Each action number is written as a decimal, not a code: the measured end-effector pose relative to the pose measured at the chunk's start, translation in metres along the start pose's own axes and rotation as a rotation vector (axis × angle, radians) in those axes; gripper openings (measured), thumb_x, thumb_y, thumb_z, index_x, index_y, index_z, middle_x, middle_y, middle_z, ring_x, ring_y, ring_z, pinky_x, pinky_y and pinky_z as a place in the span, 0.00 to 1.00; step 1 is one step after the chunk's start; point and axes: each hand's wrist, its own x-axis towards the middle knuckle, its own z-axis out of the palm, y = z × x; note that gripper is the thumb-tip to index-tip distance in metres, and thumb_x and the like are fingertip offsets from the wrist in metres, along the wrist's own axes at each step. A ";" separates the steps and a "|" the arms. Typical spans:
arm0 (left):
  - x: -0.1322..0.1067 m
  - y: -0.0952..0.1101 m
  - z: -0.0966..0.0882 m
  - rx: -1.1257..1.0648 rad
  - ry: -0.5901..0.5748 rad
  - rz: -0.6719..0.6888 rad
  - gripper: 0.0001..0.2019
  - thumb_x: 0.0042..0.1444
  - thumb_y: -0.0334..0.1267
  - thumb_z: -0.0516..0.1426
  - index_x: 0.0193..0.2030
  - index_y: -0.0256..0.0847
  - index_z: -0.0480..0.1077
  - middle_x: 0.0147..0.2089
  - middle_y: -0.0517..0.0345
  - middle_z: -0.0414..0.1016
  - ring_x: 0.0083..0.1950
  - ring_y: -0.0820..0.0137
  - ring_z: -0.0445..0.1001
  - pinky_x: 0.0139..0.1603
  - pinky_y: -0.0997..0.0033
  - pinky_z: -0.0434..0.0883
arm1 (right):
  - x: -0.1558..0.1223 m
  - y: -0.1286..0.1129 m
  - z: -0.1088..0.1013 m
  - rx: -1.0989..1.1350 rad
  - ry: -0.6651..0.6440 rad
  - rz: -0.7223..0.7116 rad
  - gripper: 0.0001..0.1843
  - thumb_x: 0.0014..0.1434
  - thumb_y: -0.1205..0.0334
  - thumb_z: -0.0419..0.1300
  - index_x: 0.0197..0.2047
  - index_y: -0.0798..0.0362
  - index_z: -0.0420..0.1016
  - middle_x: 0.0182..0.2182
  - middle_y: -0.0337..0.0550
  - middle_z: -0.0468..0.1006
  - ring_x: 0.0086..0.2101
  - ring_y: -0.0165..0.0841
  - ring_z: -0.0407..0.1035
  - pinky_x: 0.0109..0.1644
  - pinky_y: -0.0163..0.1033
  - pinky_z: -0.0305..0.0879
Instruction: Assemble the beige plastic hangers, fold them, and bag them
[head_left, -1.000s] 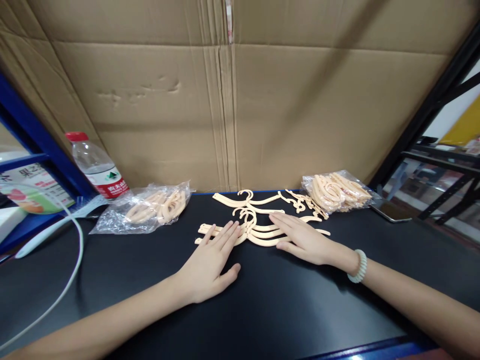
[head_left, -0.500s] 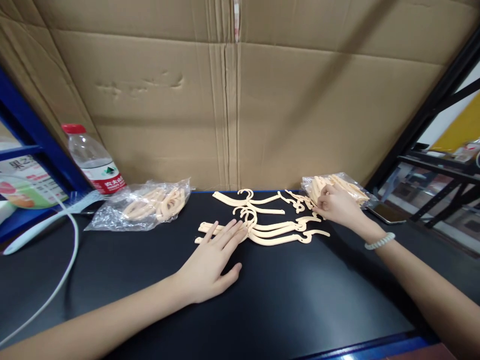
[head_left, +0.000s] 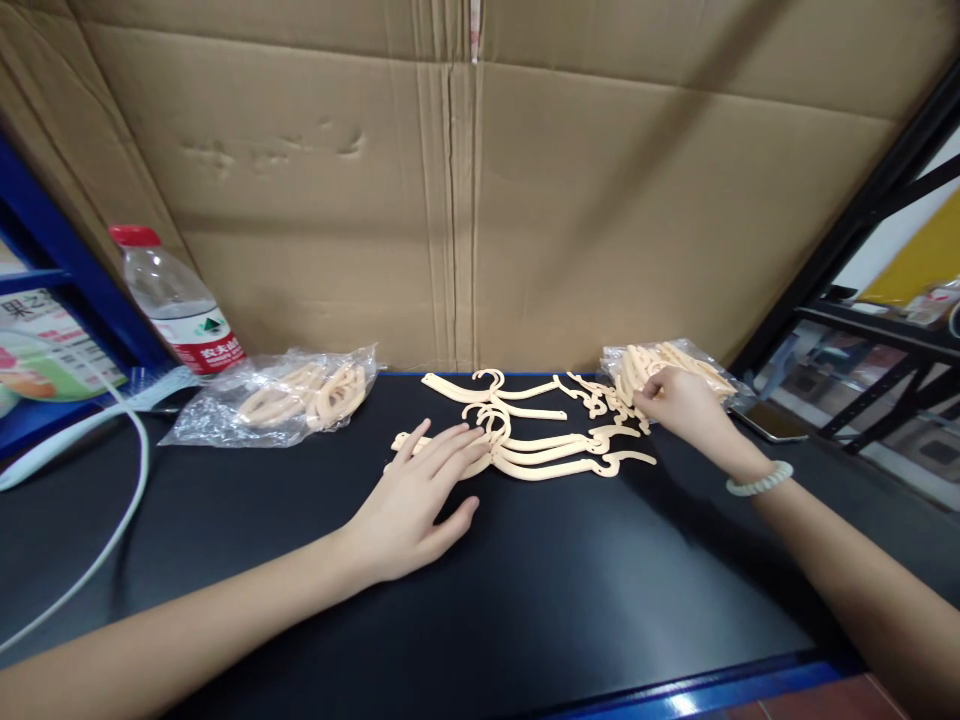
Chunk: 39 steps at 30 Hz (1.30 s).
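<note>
Because the hangers (head_left: 547,473) lying mid-table look like thin plastic, they should be light, fairly stiff and slick, best held near the hook joint. The left hand (head_left: 416,492) lies palm down over their left halves, fingers spread, gripping nothing; the right hand (head_left: 686,412) bends beside small loose pieces (head_left: 595,405), fingertips drawn together, holding what I cannot tell.

Hangers (head_left: 540,474) look to be made of smooth, fairly matt plastic, tbh. The bags (head_left: 199,425) are made of crinkly, glossy clear film. The tabletop (head_left: 540,600) is finished smooth with a soft sheen, backed by dull, creased cardboard (head_left: 300,200).
</note>
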 end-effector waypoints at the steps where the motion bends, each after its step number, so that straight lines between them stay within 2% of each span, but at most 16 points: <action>1: 0.003 -0.003 -0.003 -0.012 0.030 -0.017 0.22 0.62 0.36 0.50 0.63 0.41 0.59 0.65 0.49 0.65 0.67 0.57 0.59 0.68 0.41 0.49 | 0.001 0.001 -0.003 0.068 -0.012 0.035 0.11 0.50 0.64 0.57 0.17 0.53 0.68 0.20 0.45 0.71 0.24 0.36 0.65 0.28 0.38 0.56; 3: 0.012 -0.011 -0.010 -0.032 0.086 -0.066 0.18 0.62 0.38 0.49 0.58 0.39 0.64 0.59 0.48 0.71 0.63 0.57 0.65 0.65 0.45 0.56 | 0.002 0.003 -0.008 0.219 -0.054 0.089 0.13 0.50 0.61 0.58 0.16 0.52 0.66 0.16 0.42 0.70 0.20 0.33 0.64 0.25 0.36 0.54; 5: 0.027 -0.025 -0.018 -0.015 0.083 -0.139 0.15 0.62 0.39 0.48 0.52 0.38 0.68 0.54 0.48 0.75 0.57 0.59 0.71 0.60 0.54 0.65 | 0.002 0.003 -0.010 0.385 -0.107 0.134 0.16 0.52 0.55 0.58 0.17 0.52 0.65 0.13 0.40 0.69 0.17 0.30 0.61 0.21 0.35 0.53; 7: 0.044 -0.043 -0.022 0.034 -0.012 -0.186 0.14 0.61 0.36 0.49 0.50 0.39 0.70 0.49 0.50 0.77 0.51 0.61 0.75 0.54 0.60 0.70 | 0.001 0.001 -0.008 0.544 -0.151 0.179 0.18 0.53 0.50 0.59 0.19 0.51 0.65 0.12 0.39 0.69 0.13 0.27 0.58 0.18 0.33 0.50; 11: 0.074 -0.076 -0.017 0.092 -0.090 -0.170 0.13 0.57 0.30 0.50 0.46 0.38 0.73 0.47 0.49 0.78 0.49 0.61 0.75 0.51 0.63 0.70 | 0.000 -0.006 -0.001 0.791 -0.214 0.239 0.20 0.51 0.45 0.64 0.22 0.53 0.68 0.10 0.36 0.67 0.11 0.23 0.54 0.13 0.30 0.48; 14: 0.085 -0.088 -0.009 0.125 -0.156 -0.127 0.11 0.56 0.30 0.53 0.44 0.38 0.73 0.47 0.50 0.78 0.50 0.61 0.74 0.50 0.63 0.69 | 0.000 -0.013 0.003 0.939 -0.261 0.271 0.20 0.49 0.47 0.68 0.22 0.55 0.70 0.14 0.40 0.71 0.12 0.24 0.60 0.13 0.28 0.55; 18: 0.089 -0.090 -0.001 0.176 -0.198 -0.106 0.08 0.55 0.30 0.56 0.42 0.39 0.72 0.45 0.51 0.76 0.50 0.60 0.73 0.48 0.64 0.68 | -0.003 -0.020 0.008 1.123 -0.315 0.308 0.15 0.45 0.55 0.73 0.24 0.56 0.74 0.22 0.45 0.77 0.21 0.28 0.71 0.26 0.30 0.73; 22: 0.089 -0.088 0.004 0.212 -0.211 -0.104 0.08 0.57 0.31 0.55 0.44 0.39 0.69 0.48 0.48 0.73 0.51 0.60 0.71 0.48 0.63 0.67 | -0.006 -0.024 0.011 1.281 -0.377 0.332 0.11 0.43 0.66 0.73 0.26 0.56 0.76 0.22 0.41 0.76 0.23 0.27 0.72 0.32 0.31 0.76; 26: 0.092 -0.090 0.009 0.232 -0.212 -0.119 0.06 0.60 0.32 0.54 0.44 0.38 0.69 0.47 0.49 0.72 0.50 0.59 0.70 0.47 0.60 0.67 | -0.007 -0.025 0.011 1.390 -0.434 0.362 0.11 0.45 0.74 0.69 0.34 0.58 0.78 0.27 0.43 0.77 0.28 0.28 0.73 0.34 0.31 0.76; 29: 0.094 -0.089 0.011 0.229 -0.197 -0.129 0.06 0.62 0.33 0.54 0.43 0.36 0.69 0.46 0.51 0.71 0.51 0.59 0.70 0.49 0.57 0.67 | -0.007 -0.026 0.010 1.438 -0.465 0.388 0.13 0.47 0.79 0.63 0.37 0.59 0.78 0.27 0.42 0.75 0.26 0.25 0.70 0.28 0.27 0.72; 34: 0.094 -0.087 0.007 0.179 -0.153 -0.160 0.08 0.63 0.39 0.55 0.42 0.36 0.70 0.42 0.54 0.72 0.45 0.64 0.72 0.48 0.57 0.68 | -0.007 -0.029 0.007 1.472 -0.485 0.430 0.16 0.46 0.83 0.55 0.35 0.59 0.76 0.25 0.39 0.71 0.18 0.20 0.57 0.17 0.24 0.56; 37: 0.095 -0.085 0.005 0.120 -0.110 -0.191 0.07 0.65 0.37 0.53 0.43 0.36 0.68 0.36 0.56 0.74 0.38 0.66 0.74 0.43 0.61 0.69 | -0.008 -0.031 0.006 1.473 -0.486 0.440 0.13 0.47 0.81 0.55 0.33 0.59 0.74 0.22 0.36 0.67 0.16 0.19 0.51 0.16 0.25 0.49; 39: 0.095 -0.084 0.003 0.068 -0.067 -0.207 0.05 0.64 0.34 0.51 0.44 0.37 0.65 0.35 0.55 0.75 0.36 0.65 0.75 0.41 0.63 0.69 | -0.008 -0.033 0.006 1.469 -0.468 0.438 0.06 0.52 0.75 0.57 0.32 0.58 0.72 0.20 0.33 0.63 0.15 0.19 0.47 0.15 0.25 0.45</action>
